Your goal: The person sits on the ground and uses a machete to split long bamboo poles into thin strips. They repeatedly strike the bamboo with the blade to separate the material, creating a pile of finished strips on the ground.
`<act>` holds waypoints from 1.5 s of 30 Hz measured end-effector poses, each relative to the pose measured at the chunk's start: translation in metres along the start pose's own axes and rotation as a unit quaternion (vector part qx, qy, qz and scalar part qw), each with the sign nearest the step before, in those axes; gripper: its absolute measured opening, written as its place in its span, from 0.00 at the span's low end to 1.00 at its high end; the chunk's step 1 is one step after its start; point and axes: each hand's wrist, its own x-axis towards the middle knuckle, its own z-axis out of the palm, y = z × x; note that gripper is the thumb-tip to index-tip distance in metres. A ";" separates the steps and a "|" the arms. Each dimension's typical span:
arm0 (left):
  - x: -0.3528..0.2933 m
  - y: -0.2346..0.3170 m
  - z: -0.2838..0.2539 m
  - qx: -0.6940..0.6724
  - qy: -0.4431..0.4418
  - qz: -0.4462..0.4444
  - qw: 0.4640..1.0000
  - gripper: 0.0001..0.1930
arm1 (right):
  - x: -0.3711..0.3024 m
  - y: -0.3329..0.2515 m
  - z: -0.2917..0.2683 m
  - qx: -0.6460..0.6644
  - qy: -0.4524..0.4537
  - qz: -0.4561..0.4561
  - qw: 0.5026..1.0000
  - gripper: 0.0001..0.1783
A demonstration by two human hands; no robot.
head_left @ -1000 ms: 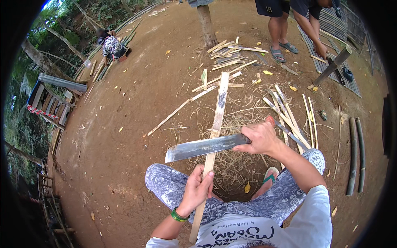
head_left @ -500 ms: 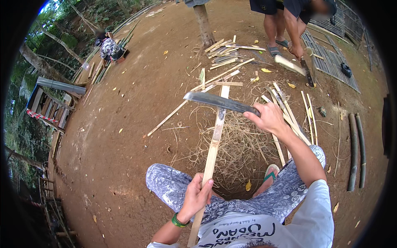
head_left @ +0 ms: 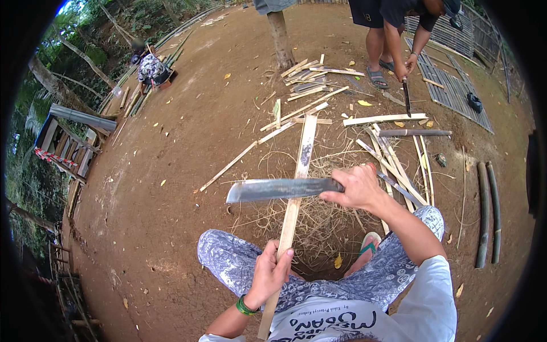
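We have one view only, worn on the head and facing steeply down and forward. It sits close above the left hand (head_left: 268, 273) and right hand (head_left: 356, 188); beyond the fingers (head_left: 336, 196) the dirt ground (head_left: 171, 171) curves away toward the fisheye rim.

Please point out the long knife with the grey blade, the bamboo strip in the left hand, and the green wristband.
Long grey-bladed knife (head_left: 279, 189): head view, middle of blade.
Long pale bamboo strip (head_left: 303, 153): head view, upper part.
Green wristband (head_left: 245, 308): head view, band on left wrist.
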 end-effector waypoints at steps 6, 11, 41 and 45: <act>-0.004 -0.013 -0.005 0.002 0.010 -0.004 1.000 0.09 | 0.004 0.011 0.003 0.011 -0.017 0.040 0.999 0.33; -0.008 -0.013 -0.005 -0.006 -0.004 -0.004 1.000 0.09 | 0.017 0.031 0.002 0.007 0.051 0.089 0.995 0.35; -0.015 -0.021 -0.008 -0.036 0.011 0.002 0.999 0.08 | 0.012 0.059 0.012 0.229 0.152 0.191 0.942 0.39; -0.008 -0.016 -0.005 -0.021 -0.008 0.003 1.000 0.08 | 0.000 0.017 -0.001 0.124 0.093 0.037 0.987 0.36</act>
